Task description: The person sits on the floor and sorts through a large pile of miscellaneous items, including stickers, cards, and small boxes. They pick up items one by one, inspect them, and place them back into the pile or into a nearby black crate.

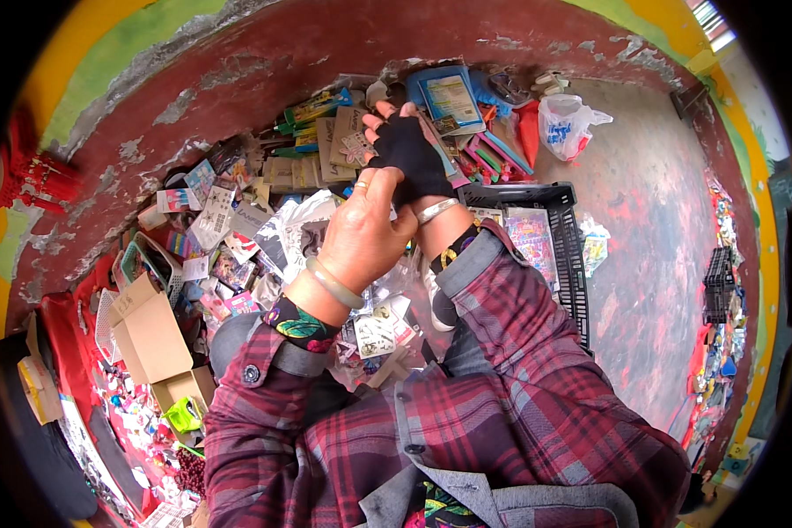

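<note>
My right hand [409, 145] is raised in the middle of the view, wearing a black fingerless glove [414, 157] with bare fingertips showing above it and a silver bangle on the wrist. My left hand [361, 233] pinches the cuff edge of that glove at the right wrist; it wears a ring and a pale green bangle. Both forearms come up in red plaid sleeves. A spread of small packaged goods lies beneath the hands.
A black plastic crate [565, 255] with colourful packets sits to the right. A white plastic bag [561, 123] lies on the painted floor beyond. An open cardboard box [150, 330] stands at left. Stacks of packets and booklets [326, 150] line the curved red wall.
</note>
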`<state>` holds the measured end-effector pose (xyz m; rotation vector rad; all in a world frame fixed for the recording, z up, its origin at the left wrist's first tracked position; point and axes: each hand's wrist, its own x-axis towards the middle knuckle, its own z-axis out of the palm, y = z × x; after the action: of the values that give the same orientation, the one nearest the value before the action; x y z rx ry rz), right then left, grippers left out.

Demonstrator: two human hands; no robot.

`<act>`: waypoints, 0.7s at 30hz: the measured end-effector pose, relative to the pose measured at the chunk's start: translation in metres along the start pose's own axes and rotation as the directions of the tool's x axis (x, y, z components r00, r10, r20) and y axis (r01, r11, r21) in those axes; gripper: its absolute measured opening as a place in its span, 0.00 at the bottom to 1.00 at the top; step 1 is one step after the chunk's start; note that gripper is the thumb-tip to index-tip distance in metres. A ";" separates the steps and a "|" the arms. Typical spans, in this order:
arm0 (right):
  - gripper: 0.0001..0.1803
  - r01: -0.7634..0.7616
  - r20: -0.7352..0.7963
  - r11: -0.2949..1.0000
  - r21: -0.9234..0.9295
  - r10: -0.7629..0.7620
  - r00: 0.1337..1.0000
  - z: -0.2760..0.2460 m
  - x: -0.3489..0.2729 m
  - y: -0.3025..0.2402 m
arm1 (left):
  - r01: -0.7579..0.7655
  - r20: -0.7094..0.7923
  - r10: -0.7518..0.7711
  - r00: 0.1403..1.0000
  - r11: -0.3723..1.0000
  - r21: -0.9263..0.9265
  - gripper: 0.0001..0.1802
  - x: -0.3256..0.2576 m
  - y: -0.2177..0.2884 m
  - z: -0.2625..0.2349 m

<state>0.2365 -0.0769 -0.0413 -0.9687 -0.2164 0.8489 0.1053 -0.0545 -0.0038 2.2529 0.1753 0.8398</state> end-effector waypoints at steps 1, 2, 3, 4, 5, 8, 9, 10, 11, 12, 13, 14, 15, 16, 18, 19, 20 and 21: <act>0.38 -0.006 0.010 1.000 -0.021 0.006 1.000 0.002 0.000 0.004 | -0.026 -0.023 0.027 0.999 0.999 0.031 0.13 0.000 -0.002 0.001; 0.37 -0.007 0.018 0.999 -0.044 0.008 1.000 0.003 -0.001 0.005 | -0.055 -0.045 0.058 0.997 0.997 0.059 0.14 0.000 -0.004 0.003; 0.35 0.004 -0.015 0.999 -0.044 -0.005 1.000 0.003 -0.003 0.006 | -0.083 -0.067 0.089 0.994 0.993 0.087 0.14 0.000 -0.005 0.004; 0.35 0.010 -0.018 0.999 -0.040 -0.010 1.000 0.003 -0.003 0.008 | -0.075 -0.036 0.080 0.996 0.990 0.120 0.14 0.000 -0.005 0.004; 0.34 0.014 -0.023 0.999 -0.034 -0.015 1.000 0.004 -0.004 0.010 | -0.067 -0.005 0.069 0.998 0.986 0.152 0.13 0.001 -0.004 0.002; 0.29 0.005 -0.030 0.999 -0.039 -0.007 1.000 0.004 -0.007 0.015 | -0.022 0.069 0.019 0.997 0.999 0.042 0.09 0.006 -0.002 -0.005; 0.29 0.012 0.007 0.999 -0.036 -0.012 1.000 0.002 -0.010 0.017 | 0.000 0.091 0.002 0.996 1.000 -0.028 0.08 0.008 -0.003 -0.007; 0.28 0.019 0.044 0.999 -0.032 -0.018 0.999 0.000 -0.012 0.018 | 0.022 0.130 -0.010 0.991 0.996 -0.087 0.07 0.010 -0.006 -0.009; 0.29 0.014 0.085 0.999 -0.047 -0.010 0.996 -0.002 -0.014 0.018 | 0.046 0.170 -0.020 0.985 0.988 -0.148 0.06 0.010 -0.008 -0.009; 0.29 0.009 0.125 0.998 -0.061 -0.001 0.992 -0.004 -0.016 0.017 | 0.072 0.211 -0.027 0.977 0.976 -0.207 0.06 0.011 -0.010 -0.010; 0.30 0.005 0.165 0.997 -0.075 0.007 0.986 -0.004 -0.018 0.016 | 0.045 0.215 -0.003 0.977 0.981 -0.190 0.06 0.010 -0.008 -0.010; 0.30 0.142 0.265 0.977 -0.162 -0.096 0.959 -0.020 -0.006 0.030 | 0.011 0.226 0.030 0.974 0.984 -0.179 0.06 0.010 -0.002 -0.009; 0.30 0.283 0.365 0.929 -0.237 -0.185 0.912 -0.049 0.017 0.057 | -0.025 0.238 0.067 0.969 0.984 -0.174 0.07 0.010 0.003 -0.007; 0.30 0.255 0.378 0.935 -0.248 -0.149 0.914 -0.050 0.021 0.063 | -0.048 0.233 0.084 0.969 0.987 -0.155 0.07 0.008 0.003 -0.007; 0.31 0.037 0.308 0.976 -0.214 0.031 0.951 -0.027 0.008 0.044 | -0.095 0.219 0.118 0.968 0.989 -0.114 0.06 0.005 0.004 -0.008; 0.32 -0.150 0.221 0.977 -0.155 0.182 0.958 -0.004 -0.013 0.014 | -0.131 0.248 0.139 0.959 0.990 -0.050 0.05 0.004 0.003 -0.006; 0.33 -0.325 0.142 0.942 -0.081 0.334 0.932 0.004 -0.024 -0.001 | -0.135 0.241 0.139 0.960 0.990 -0.035 0.05 0.003 0.006 -0.005; 0.35 -0.264 0.201 0.958 -0.108 0.281 0.938 0.002 -0.024 -0.002 | -0.138 0.233 0.138 0.963 0.990 -0.020 0.05 0.002 0.009 -0.004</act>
<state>0.2201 -0.0936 -0.0336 -0.9947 -0.3075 1.2107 0.1033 -0.0582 0.0050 2.3602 -0.0940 0.6362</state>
